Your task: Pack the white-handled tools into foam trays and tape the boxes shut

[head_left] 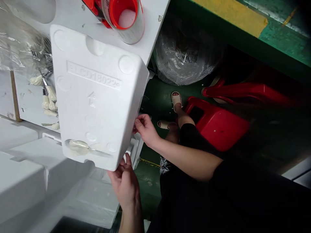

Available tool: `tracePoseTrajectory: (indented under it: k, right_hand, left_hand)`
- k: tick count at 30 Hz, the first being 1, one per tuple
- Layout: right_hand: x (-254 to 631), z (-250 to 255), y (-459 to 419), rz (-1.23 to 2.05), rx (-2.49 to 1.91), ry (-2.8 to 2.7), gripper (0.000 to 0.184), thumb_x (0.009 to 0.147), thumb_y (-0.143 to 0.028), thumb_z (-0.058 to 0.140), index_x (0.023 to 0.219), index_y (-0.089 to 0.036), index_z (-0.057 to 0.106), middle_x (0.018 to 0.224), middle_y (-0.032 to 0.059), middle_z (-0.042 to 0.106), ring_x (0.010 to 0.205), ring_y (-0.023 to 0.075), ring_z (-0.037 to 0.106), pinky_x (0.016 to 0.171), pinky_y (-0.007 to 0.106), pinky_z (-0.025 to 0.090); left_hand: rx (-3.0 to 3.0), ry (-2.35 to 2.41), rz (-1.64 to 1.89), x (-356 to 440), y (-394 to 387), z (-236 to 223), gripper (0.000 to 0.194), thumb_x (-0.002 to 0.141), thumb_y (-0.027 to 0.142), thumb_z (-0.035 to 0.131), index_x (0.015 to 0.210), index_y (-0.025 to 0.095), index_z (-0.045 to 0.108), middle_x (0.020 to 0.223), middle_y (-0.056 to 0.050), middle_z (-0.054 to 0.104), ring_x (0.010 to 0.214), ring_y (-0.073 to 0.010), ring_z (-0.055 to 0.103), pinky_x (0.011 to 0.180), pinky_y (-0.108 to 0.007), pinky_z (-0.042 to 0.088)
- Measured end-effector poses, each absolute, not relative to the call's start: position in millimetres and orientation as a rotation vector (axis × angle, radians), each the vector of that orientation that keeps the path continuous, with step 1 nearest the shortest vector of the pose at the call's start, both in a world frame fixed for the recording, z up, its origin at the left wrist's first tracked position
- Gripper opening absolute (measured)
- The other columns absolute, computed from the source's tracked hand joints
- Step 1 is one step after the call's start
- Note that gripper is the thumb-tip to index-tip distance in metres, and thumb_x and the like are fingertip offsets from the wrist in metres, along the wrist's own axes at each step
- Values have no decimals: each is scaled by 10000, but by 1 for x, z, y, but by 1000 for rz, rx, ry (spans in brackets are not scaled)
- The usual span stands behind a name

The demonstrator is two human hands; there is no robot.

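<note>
A white foam box (97,106) with raised lettering and an arrow lies at the edge of the white table, its side facing me. My left hand (126,181) is at the box's near lower corner, fingers curled around the edge. Higher along the same side, my right hand (147,131) has thumb and fingers pinched together against the box; what lies between them is hidden. On top of the box rests a small item (80,146) with a cream-coloured wide end and a thin metal stalk.
Similar cream-ended pieces (50,97) spill from a clear plastic bag (19,45) on the left. A clear tub with a red inside (131,30) stands at the table's edge. White foam boxes (19,181) fill the lower left. Red stools (221,126) and a bagged bin (187,58) are on the right.
</note>
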State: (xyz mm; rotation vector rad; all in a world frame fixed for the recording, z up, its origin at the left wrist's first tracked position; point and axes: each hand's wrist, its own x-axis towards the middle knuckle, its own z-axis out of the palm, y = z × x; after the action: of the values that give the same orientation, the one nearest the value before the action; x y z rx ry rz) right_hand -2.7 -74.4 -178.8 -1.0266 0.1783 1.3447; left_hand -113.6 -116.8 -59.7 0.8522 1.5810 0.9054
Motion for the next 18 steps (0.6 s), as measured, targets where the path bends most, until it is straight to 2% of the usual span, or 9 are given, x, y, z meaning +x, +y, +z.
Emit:
tracePoseTrajectory:
  k: [2,5,8,10,12,15,18]
  right_hand:
    - [-2,-173,-77,1303,-1131,161,423,851,-554,709,995,-264,438,856,-42,557,702,125,582,583,284,558]
    - [-11,-158,-87,1362,-1217,134,315,891,-475,678,970,-258,465,837,-38,576,698,136,613,610,306,579]
    - [-28,-148,-101,1517,-1166,183,194,946,-413,605,929,-243,514,817,-25,602,711,142,638,703,339,592]
    - [-34,-150,-108,1655,-1133,254,164,939,-370,596,879,-229,537,811,-8,608,748,157,639,725,353,587]
    - [-27,-157,-109,1721,-1212,199,114,902,-295,607,831,-218,563,813,4,617,771,169,626,738,359,569]
    - [13,-170,-90,1449,-1424,12,42,868,-226,587,827,-221,593,821,-9,623,787,164,594,778,347,525]
    - [61,-173,-54,1212,-1313,35,99,913,-255,539,824,-225,570,761,-30,586,731,148,569,742,319,511]
  left_hand:
    - [856,1582,882,-101,-123,-59,649,816,18,639,1369,355,599,1451,-1,530,1399,-202,441,1251,-523,357]
    - [863,1619,869,-93,-126,-59,624,843,57,649,1379,370,584,1488,8,512,1485,-232,359,1248,-523,368]
    - [867,1649,795,-97,-123,-56,628,862,89,669,1405,387,560,1398,8,576,1468,-225,401,1254,-512,367]
    - [869,1674,731,-106,-120,-51,584,874,130,687,1393,374,574,1336,3,621,1420,-220,472,1262,-500,358]
    - [873,1728,673,-119,-113,-43,538,892,165,685,1386,353,584,1369,-5,624,1417,-228,491,1275,-500,331]
    - [1031,1822,761,-138,-95,-28,588,866,133,684,1403,342,567,1502,0,549,1468,-243,443,1289,-519,298]
    - [1391,1753,921,-141,-67,-14,708,805,91,663,1453,329,506,1582,15,465,1502,-241,392,1296,-523,295]
